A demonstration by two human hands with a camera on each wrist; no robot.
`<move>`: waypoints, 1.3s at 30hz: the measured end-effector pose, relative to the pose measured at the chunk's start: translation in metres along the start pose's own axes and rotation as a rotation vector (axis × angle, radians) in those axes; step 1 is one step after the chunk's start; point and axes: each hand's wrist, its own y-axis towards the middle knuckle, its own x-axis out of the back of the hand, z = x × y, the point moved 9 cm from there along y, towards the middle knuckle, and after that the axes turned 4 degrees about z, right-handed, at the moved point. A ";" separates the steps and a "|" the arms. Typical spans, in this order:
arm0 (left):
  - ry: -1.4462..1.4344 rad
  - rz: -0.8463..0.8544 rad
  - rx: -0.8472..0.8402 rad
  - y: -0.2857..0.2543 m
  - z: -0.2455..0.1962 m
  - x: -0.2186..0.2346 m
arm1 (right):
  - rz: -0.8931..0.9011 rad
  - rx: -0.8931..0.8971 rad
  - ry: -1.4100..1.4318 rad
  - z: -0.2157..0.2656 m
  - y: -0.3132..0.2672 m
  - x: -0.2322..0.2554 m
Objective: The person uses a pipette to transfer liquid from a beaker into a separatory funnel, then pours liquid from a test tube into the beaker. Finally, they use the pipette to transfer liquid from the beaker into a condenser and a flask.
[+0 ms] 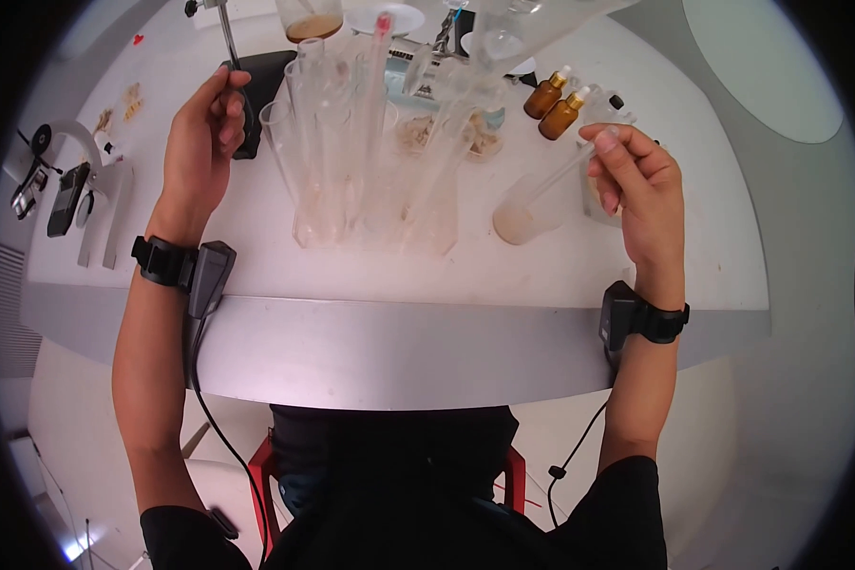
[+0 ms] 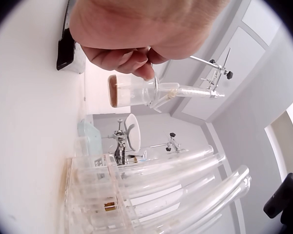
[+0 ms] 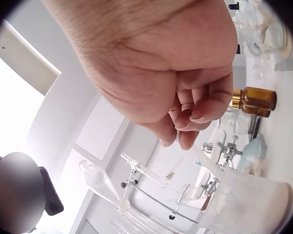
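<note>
My right hand (image 1: 636, 180) pinches the upper end of a thin clear glass rod (image 1: 565, 176) between thumb and forefinger. The rod slants down into a beaker (image 1: 515, 220) with pale, cloudy contents; the right wrist view shows that beaker (image 3: 249, 200) below the fingertips. My left hand (image 1: 204, 128) has its fingers curled beside the metal upright (image 1: 229, 38) of a stand. A thin, shiny curved piece (image 2: 156, 87) shows at the left fingertips in the left wrist view; I cannot tell whether they hold it. Clear test tubes (image 1: 328, 142) stand in a clear rack (image 1: 380, 228) between my hands.
Amber dropper bottles (image 1: 560, 116) stand beyond my right hand. A glass vessel with brown liquid (image 1: 312, 27) is at the back. Behind the rack lies a dish of beige pieces (image 1: 483, 144). The stand's black base (image 1: 274, 76) is beside my left hand. A silvery table edge (image 1: 389, 347) runs in front.
</note>
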 end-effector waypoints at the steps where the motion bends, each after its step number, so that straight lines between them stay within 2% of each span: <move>1: 0.006 -0.007 0.000 -0.001 -0.001 -0.001 | 0.005 -0.004 -0.003 -0.001 0.000 0.000; 14: -0.015 -0.101 0.023 -0.004 0.002 0.004 | -0.026 0.016 -0.017 -0.009 0.003 0.002; 17: -0.097 0.065 0.038 0.010 0.009 0.018 | -0.031 0.018 -0.006 -0.010 0.003 0.001; 18: -0.105 0.060 0.041 0.011 0.014 0.024 | -0.039 0.025 0.004 -0.009 0.003 0.001; 21: -0.095 -0.170 0.017 -0.003 0.003 0.011 | -0.047 0.015 0.018 -0.011 0.003 0.002; 22: -0.101 -0.177 0.020 0.000 0.007 0.022 | -0.041 0.011 0.011 -0.012 0.003 0.001; 24: -0.022 0.042 -0.005 0.011 0.011 0.030 | -0.053 0.018 0.042 -0.012 0.003 0.002; 25: 0.013 -0.078 -0.008 0.001 0.005 0.019 | -0.047 0.016 0.037 -0.012 0.003 0.002; 26: 0.008 -0.084 -0.006 -0.004 0.001 0.009 | -0.057 0.012 0.041 -0.013 0.004 0.003; 28: -0.011 0.036 -0.029 -0.010 -0.007 -0.015 | -0.063 0.006 0.043 -0.015 0.004 0.005; 29: -0.013 0.031 -0.029 -0.013 -0.008 -0.020 | -0.060 0.017 0.053 -0.015 0.004 0.005; 32: -0.004 -0.074 -0.063 -0.017 -0.012 -0.014 | -0.050 0.042 0.061 -0.013 0.005 0.004; 39: 0.070 -0.034 -0.059 -0.013 -0.013 -0.013 | -0.063 0.063 0.045 -0.009 0.006 0.006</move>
